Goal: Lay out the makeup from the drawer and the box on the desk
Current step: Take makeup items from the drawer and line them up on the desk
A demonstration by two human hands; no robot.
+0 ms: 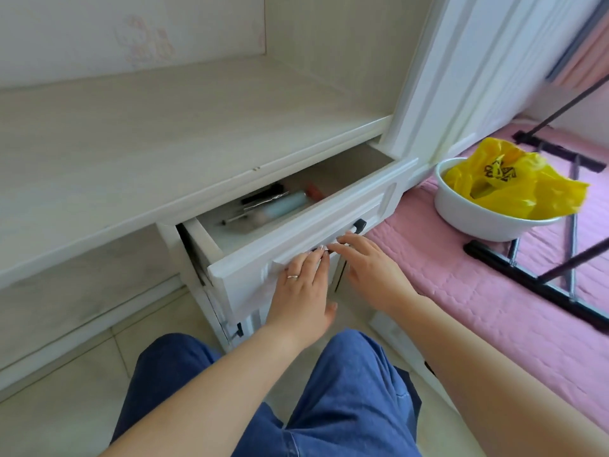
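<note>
A: What are the two hands doing?

B: Both sit at centre frame on the front of the white drawer (296, 235). The left hand (301, 291), with one ring, lies with fingers straight against the panel. The right hand (365, 262) reaches with loosely spread fingers to the drawer handle (357, 226); whether it grips it, I cannot tell.

A: And the makeup?

B: The makeup (267, 206) lies inside the half-open drawer, under the desk (148, 143): several blurred tubes and brushes, too smeared to count. At right, one white bowl (487, 222) holds one yellow bag (514, 183).
</note>
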